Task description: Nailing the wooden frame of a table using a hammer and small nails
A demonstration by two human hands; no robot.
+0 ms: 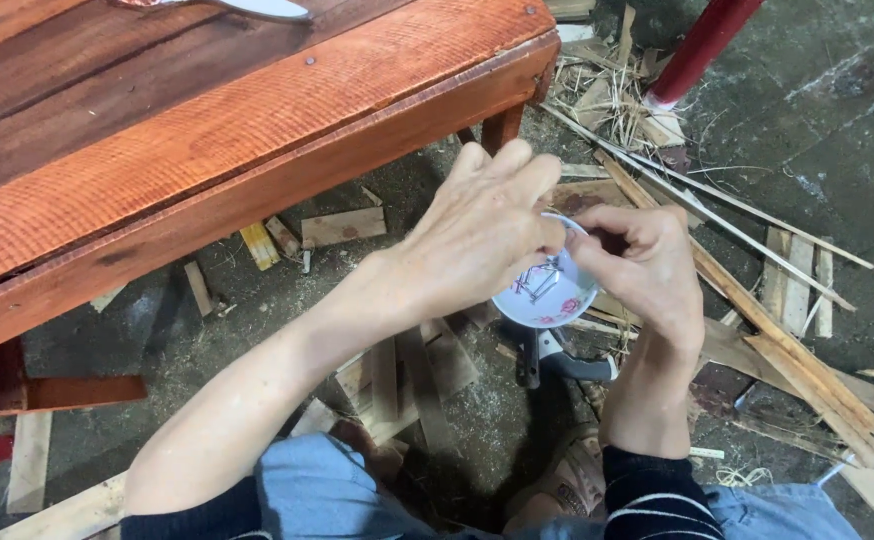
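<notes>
Above the littered floor, both hands' grip around a small white flowered bowl.

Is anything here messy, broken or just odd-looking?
Yes. Wood offcuts and splintered strips litter the floor around the red bench. A dark-handled tool lies among them under the hands. Oddly, the small flowered bowl held by both hands holds nails, not food.

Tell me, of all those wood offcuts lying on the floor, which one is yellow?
The short yellow block lying just under the front edge of the red-stained wooden bench, left of the flat pale board. The other scraps are bare pale or brownish wood.
</notes>
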